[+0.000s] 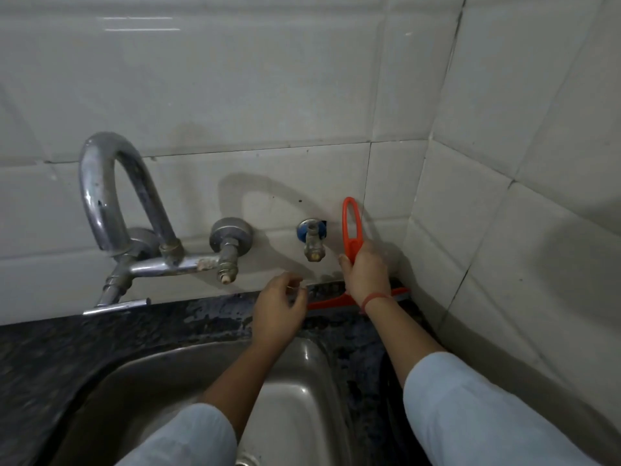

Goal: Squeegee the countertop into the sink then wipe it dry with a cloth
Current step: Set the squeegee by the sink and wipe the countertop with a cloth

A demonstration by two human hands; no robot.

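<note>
My right hand [364, 275] grips the looped handle of an orange squeegee [351, 227]. Its blade lies on the dark speckled countertop [208, 317] against the tiled back wall, in the right corner behind the sink. My left hand [280, 311] hovers just left of the blade's end with fingers loosely curled and holds nothing. The steel sink [188, 381] lies directly below both forearms. No cloth is in view.
A curved chrome faucet [111, 196] with a mixer bar juts from the wall at left. A small tap with a blue collar [312, 238] sticks out just left of the squeegee handle. White tiled walls [504, 230] close the corner on the right.
</note>
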